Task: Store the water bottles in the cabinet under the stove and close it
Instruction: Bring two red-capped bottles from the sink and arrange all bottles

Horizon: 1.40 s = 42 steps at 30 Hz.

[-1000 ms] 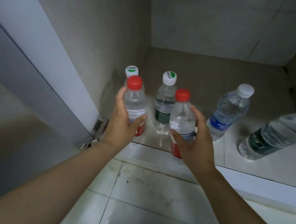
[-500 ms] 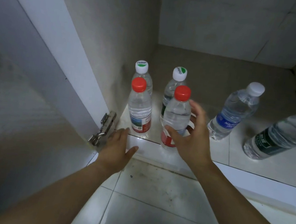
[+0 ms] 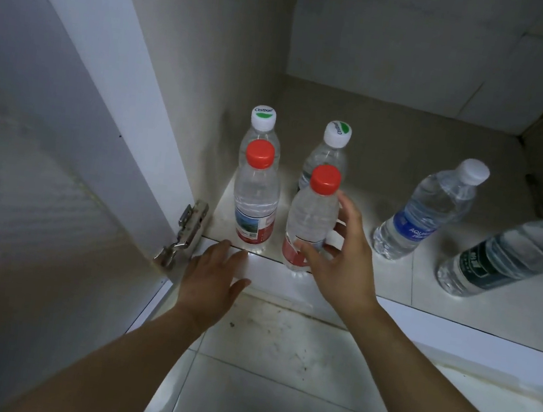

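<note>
Six water bottles stood inside the cabinet, whose door hung open at the left on a metal hinge. At the front left corner of the cabinet floor stood a red-capped bottle, upright and free of either hand. Just beside it at the front edge stood a second red-capped bottle, with the right hand curled loosely round its lower half, thumb on the red label and fingers spread behind it; whether the fingers pressed the plastic could not be told. The left hand lay flat and empty, fingers apart, over the white front sill near the hinge. Behind the red caps stood two green-and-white-capped bottles, near the left wall. Toward the right side stood a blue-labelled bottle and a dark-labelled bottle.
</note>
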Tool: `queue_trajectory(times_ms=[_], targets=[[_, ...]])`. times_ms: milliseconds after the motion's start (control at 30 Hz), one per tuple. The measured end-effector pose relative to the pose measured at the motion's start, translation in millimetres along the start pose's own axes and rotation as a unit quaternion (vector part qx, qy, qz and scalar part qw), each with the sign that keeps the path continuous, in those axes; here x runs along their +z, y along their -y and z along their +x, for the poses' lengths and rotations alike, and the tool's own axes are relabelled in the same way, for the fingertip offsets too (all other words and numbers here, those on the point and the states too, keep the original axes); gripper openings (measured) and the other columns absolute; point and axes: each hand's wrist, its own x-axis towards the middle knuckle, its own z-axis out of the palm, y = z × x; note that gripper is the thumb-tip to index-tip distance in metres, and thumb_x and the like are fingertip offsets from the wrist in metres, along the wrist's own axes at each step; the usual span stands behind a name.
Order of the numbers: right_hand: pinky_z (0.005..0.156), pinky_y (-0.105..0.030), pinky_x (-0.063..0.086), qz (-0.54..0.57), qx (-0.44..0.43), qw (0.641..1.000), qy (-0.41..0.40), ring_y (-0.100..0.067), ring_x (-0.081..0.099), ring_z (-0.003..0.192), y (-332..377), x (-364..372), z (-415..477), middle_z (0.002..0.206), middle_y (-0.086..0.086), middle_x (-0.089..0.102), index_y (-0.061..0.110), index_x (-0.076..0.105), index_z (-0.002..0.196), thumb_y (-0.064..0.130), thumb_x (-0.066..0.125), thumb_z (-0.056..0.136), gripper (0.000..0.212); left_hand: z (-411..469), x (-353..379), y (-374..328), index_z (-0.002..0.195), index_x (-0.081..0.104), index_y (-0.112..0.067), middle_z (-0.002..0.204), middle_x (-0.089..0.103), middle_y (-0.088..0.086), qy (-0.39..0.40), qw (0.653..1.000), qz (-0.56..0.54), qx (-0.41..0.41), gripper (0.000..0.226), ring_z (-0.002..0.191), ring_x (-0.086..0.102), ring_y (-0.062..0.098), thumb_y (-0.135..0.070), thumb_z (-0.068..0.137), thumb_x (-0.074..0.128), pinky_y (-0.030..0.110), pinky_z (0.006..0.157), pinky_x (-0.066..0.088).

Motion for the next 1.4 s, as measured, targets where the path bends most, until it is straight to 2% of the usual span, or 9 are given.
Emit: queue_trajectory(times_ms=[367, 600, 700, 767, 833, 900, 1033, 1167, 1400], targets=[[0.099, -0.041, 0.047, -0.002, -0.017, 1.000, 0.016, -0.007, 0.042, 0.126, -10, 1, 9, 0.140, 0.014, 0.039, 0.045, 0.024, 0.134, 0.021, 0.077, 0.073, 0.084, -1, -4, 1, 0.135, 0.043, -0.021, 0.144, 0.040, 0.008, 0.012, 1.000, 0.006, 0.002, 0.056, 0.134, 0.036, 0.027, -0.053, 0.089, 0.044, 0.045, 0.104, 0.037], [0.098, -0.035, 0.046, -0.149, -0.058, 0.984, 0.079, -0.008, 0.044, 0.117, 6, -49, 19, 0.141, -0.002, 0.038, 0.025, 0.016, 0.145, 0.033, 0.076, 0.073, 0.094, -10, -57, -17, 0.118, 0.058, -0.021, 0.116, 0.061, 0.003, -0.054, 0.998, 0.004, 0.013, 0.062, 0.103, 0.059, 0.026, -0.060, 0.083, 0.024, 0.035, 0.080, 0.052], [0.100, -0.037, 0.043, -0.234, -0.115, 0.959, 0.115, -0.023, 0.046, 0.123, 19, -84, 24, 0.142, -0.009, 0.038, 0.017, 0.027, 0.144, 0.032, 0.070, 0.079, 0.079, -15, -101, -35, 0.112, 0.057, -0.025, 0.106, 0.065, 0.001, -0.100, 0.994, 0.015, 0.041, 0.050, 0.093, 0.063, 0.026, -0.057, 0.085, 0.030, 0.034, 0.071, 0.053], [0.094, -0.037, 0.043, -0.320, -0.199, 0.918, 0.123, -0.033, 0.052, 0.116, 27, -107, 31, 0.134, -0.016, 0.047, 0.010, 0.044, 0.134, 0.026, 0.069, 0.081, 0.060, -10, -136, -48, 0.107, 0.058, -0.022, 0.097, 0.064, 0.002, -0.148, 0.986, 0.032, 0.067, 0.044, 0.083, 0.063, 0.027, -0.053, 0.086, 0.035, 0.034, 0.067, 0.051], [0.087, -0.042, 0.047, -0.397, -0.263, 0.874, 0.095, -0.039, 0.057, 0.106, 34, -127, 39, 0.120, -0.019, 0.058, 0.008, 0.058, 0.121, 0.019, 0.071, 0.078, 0.046, 2, -171, -64, 0.107, 0.058, -0.020, 0.099, 0.063, 0.003, -0.183, 0.977, 0.043, 0.096, 0.043, 0.084, 0.062, 0.027, -0.052, 0.087, 0.037, 0.034, 0.070, 0.050], [0.080, -0.046, 0.050, -0.429, -0.283, 0.857, 0.035, -0.040, 0.059, 0.099, 41, -143, 47, 0.110, -0.018, 0.063, 0.009, 0.065, 0.109, 0.016, 0.075, 0.072, 0.038, 17, -197, -84, 0.111, 0.056, -0.021, 0.107, 0.061, 0.002, -0.172, 0.975, 0.046, 0.133, 0.045, 0.094, 0.060, 0.024, -0.055, 0.086, 0.037, 0.034, 0.077, 0.049], [0.083, -0.045, 0.044, -0.458, -0.239, 0.856, -0.015, -0.039, 0.053, 0.108, 44, -159, 57, 0.111, -0.016, 0.061, 0.010, 0.065, 0.107, 0.020, 0.073, 0.073, 0.036, 45, -208, -125, 0.119, 0.054, -0.020, 0.118, 0.055, 0.003, -0.115, 0.976, 0.056, 0.176, 0.045, 0.097, 0.055, 0.019, -0.050, 0.085, 0.053, 0.032, 0.080, 0.048], [0.085, -0.040, 0.045, -0.425, -0.170, 0.889, -0.007, -0.036, 0.048, 0.110, 34, -166, 65, 0.118, -0.016, 0.053, 0.008, 0.061, 0.112, 0.017, 0.066, 0.079, 0.034, 63, -191, -138, 0.115, 0.056, -0.024, 0.110, 0.057, 0.001, -0.040, 0.990, 0.063, 0.121, 0.033, 0.098, 0.057, 0.020, -0.039, 0.086, 0.058, 0.039, 0.083, 0.051], [0.075, -0.032, 0.046, -0.317, -0.073, 0.945, -0.038, -0.034, 0.059, 0.095, 35, -176, 73, 0.105, -0.015, 0.064, 0.008, 0.058, 0.108, 0.019, 0.071, 0.075, 0.037, 52, -174, -134, 0.112, 0.059, -0.021, 0.099, 0.056, -0.004, -0.089, 0.987, -0.049, 0.122, 0.035, 0.092, 0.055, 0.014, -0.032, 0.080, 0.070, 0.026, 0.078, 0.042]])
